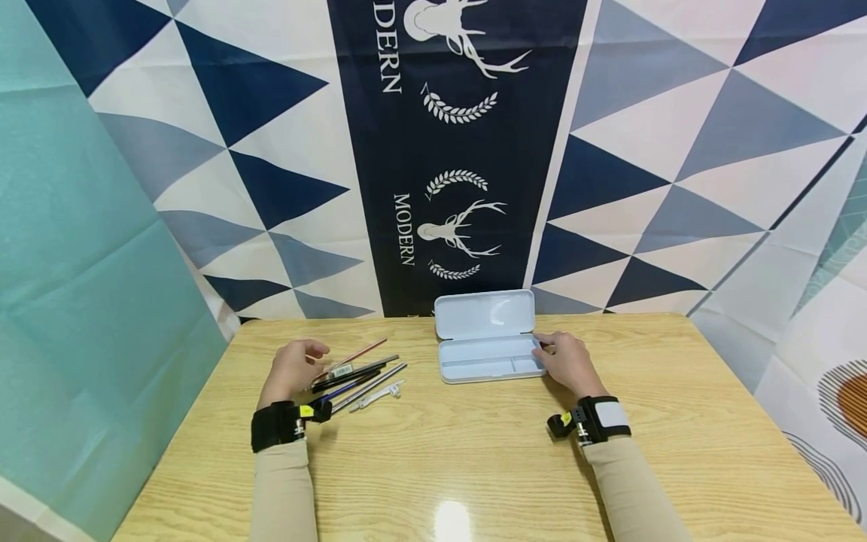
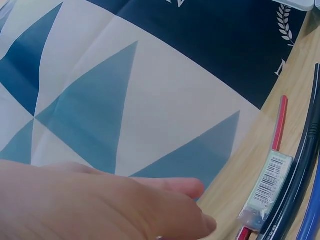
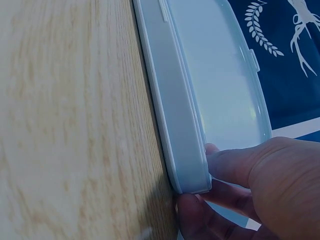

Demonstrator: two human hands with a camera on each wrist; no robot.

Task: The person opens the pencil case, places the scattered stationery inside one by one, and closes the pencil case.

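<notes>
Head view shows the case (image 1: 489, 342) open and empty near the counter's (image 1: 474, 467) back edge, right hand (image 1: 567, 363) fingers clamped on its corner, left hand (image 1: 293, 369) fingers relaxed beside the unpacked pens (image 1: 359, 376).

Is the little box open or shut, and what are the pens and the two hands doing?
pencil case: open, lid up, tray looks empty
pens and pencils: lying loose in a bunch on the table
left hand: resting by the pens, holds nothing
right hand: fingers and thumb holding the case's right end
</notes>
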